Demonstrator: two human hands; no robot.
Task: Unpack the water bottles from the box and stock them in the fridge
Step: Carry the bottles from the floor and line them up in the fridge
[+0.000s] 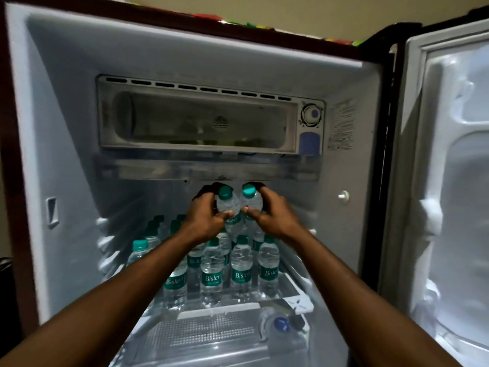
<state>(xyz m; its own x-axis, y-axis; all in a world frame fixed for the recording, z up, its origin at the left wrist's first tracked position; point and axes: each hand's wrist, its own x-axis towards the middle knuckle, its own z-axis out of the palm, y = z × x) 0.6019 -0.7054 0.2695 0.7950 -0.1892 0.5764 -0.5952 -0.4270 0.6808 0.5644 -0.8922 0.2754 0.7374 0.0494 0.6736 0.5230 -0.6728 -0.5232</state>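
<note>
Two small clear plastic water bottles with teal caps are being held side by side, touching each other, inside the open white-lined fridge [66,128], just below the freezer compartment with the grey-framed clear flap [195,120]. The left-hand bottle [227,205] is being gripped by the left hand [209,215], with the fingers curled round its far side and the thumb pressed on its near side. The right-hand bottle [250,201] is being gripped in the same way by the right hand [270,214]. The hands are being kept close together, the thumbs nearly meeting between the bottles.

Beneath the hands, a cluster of similar teal-capped bottles with teal labels [211,276] is standing upright on the clear glass shelf [296,300], filling it from the back towards the front edge; the left part of the cluster is being partly hidden by the left forearm. Below the shelf's front right corner, a clear bottle with a dark blue cap [280,323] is lying. The white-lined fridge door [449,181] is standing open on the right.
</note>
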